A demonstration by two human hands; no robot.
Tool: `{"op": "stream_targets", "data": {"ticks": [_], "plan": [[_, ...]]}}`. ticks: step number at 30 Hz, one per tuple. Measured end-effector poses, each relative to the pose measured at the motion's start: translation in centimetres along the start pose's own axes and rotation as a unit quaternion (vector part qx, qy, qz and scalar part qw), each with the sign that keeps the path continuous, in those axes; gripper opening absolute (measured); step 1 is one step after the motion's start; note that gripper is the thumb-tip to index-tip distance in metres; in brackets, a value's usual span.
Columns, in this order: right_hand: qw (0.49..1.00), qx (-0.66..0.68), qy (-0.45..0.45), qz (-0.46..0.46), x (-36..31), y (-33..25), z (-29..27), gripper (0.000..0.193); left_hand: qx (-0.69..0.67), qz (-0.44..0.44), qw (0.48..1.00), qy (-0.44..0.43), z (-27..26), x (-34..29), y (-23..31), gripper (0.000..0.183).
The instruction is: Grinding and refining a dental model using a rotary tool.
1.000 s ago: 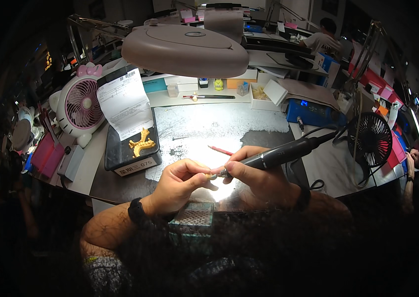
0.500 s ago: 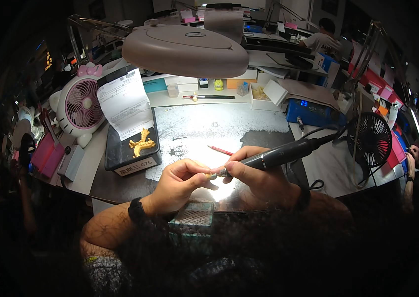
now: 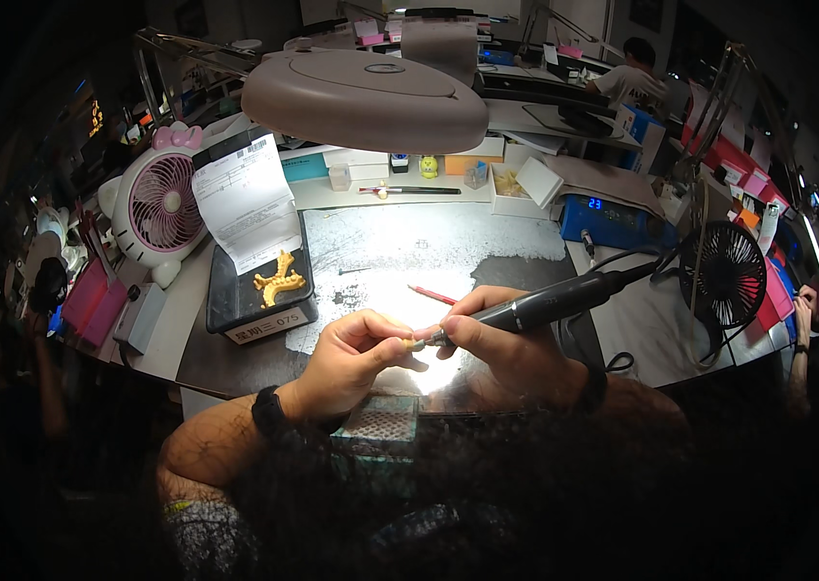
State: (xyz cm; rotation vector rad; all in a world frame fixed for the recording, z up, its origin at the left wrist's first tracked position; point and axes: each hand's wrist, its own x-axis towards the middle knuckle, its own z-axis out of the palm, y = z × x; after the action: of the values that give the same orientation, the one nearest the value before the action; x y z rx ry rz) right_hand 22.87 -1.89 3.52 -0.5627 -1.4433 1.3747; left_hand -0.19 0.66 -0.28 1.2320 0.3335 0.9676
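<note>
My right hand (image 3: 506, 347) is wrapped round a black rotary handpiece (image 3: 555, 302), its metal nose pointing left and a cable leading off its back end. Between the thumb and fingers of my left hand (image 3: 356, 353) is a small yellowish piece (image 3: 410, 345), mostly hidden, perhaps a dental crown. The tip of the handpiece meets this piece or stands very close to it; contact is too small to tell. Both hands come together low over the bright desk. Behind them lies a red pencil (image 3: 432, 293). Left of them, a black tray (image 3: 219, 302) holds yellow dental model parts (image 3: 279, 280).
A large lamp head (image 3: 363, 97) hangs over the desk. Paper (image 3: 245, 208) leans up in the tray. A pink-and-white fan (image 3: 159, 203) stands left; a blue control box (image 3: 613, 224) and black fan (image 3: 722, 273) stand right. A perforated box (image 3: 377, 419) sits below my hands. Other people are nearby.
The whole view has shifted very slightly. My hands keep the same grip and place, with the handpiece still at the small piece.
</note>
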Motion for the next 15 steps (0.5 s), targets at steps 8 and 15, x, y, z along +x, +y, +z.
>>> {"op": "stream_targets", "data": {"ticks": [8, 15], "plan": [[1.000, -0.013, -0.001, -0.003, 0.01, 0.16, -0.15, 0.015, 0.001, 0.001, 1.000, -0.005, -0.02, -0.01, 0.05, 0.008], [1.000, -0.008, -0.002, -0.003, 0.01, 0.14, -0.02, 0.014, 0.000, 0.002, 1.000, -0.004, 0.02, -0.04, 0.09, 0.009]]}}
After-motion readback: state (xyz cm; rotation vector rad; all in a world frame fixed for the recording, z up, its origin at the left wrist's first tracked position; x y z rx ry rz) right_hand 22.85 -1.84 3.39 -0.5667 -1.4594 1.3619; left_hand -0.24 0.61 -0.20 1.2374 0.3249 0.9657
